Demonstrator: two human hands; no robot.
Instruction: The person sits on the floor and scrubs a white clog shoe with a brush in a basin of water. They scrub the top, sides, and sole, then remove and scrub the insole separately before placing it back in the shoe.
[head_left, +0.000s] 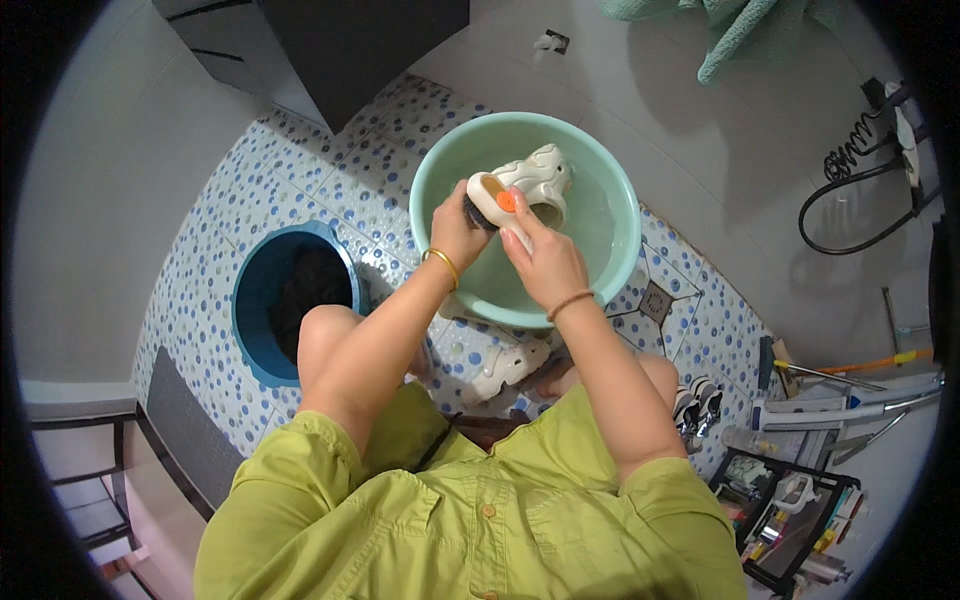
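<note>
My right hand [548, 262] grips the handle of a cream scrub brush [484, 194] with an orange button, over a round mint-green basin [622, 225] of water. The brush's dark bristles face my left hand [458, 232]. That hand is closed against the bristle side, and its fingertips are hidden behind the brush head, so what it holds cannot be made out. Just beyond the brush, a white shoe [540, 172] rests tilted in the basin, partly covered by the brush. Another white shoe [508, 370] lies on the floor between my feet.
A blue bucket [246, 320] with dark cloth inside stands left of the basin. To the right are a floor drain [656, 301], a pair of black-and-white sandals [698, 408] and a black rack [790, 520] of bottles. A dark cabinet [350, 50] stands at the far left.
</note>
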